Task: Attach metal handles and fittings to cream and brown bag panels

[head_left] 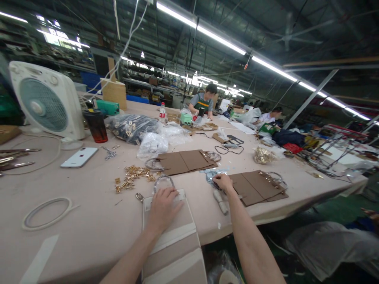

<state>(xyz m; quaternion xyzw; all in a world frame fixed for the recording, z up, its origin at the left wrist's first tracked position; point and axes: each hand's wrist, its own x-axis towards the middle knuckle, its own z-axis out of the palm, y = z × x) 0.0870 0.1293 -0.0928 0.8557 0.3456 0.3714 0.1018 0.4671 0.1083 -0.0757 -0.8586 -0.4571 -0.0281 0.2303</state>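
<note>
My left hand (164,209) lies with fingers outstretched on the top end of a beige bag panel (177,237), which hangs over the table's front edge. A clear-wrapped handle (164,181) arches beyond its fingertips, and a metal clasp (139,197) rests beside the panel's left edge. Over a small pile of flat silvery-blue pieces (210,174), my right hand (224,182) is closed in a pinch; whatever lies between the fingertips is too small to make out. Just below that hand is a grey wrapped tool-like object (220,202). To its right sit stacked brown bag panels (257,187) with handles.
Gold fasteners (133,176) are heaped left of centre, near a phone (79,157) and a tape roll (47,213). More brown panels (185,162) lie ahead. A fan (47,100), a dark cup (96,126) and plastic bags (154,145) stand farther back. A co-worker (204,101) sits across the table.
</note>
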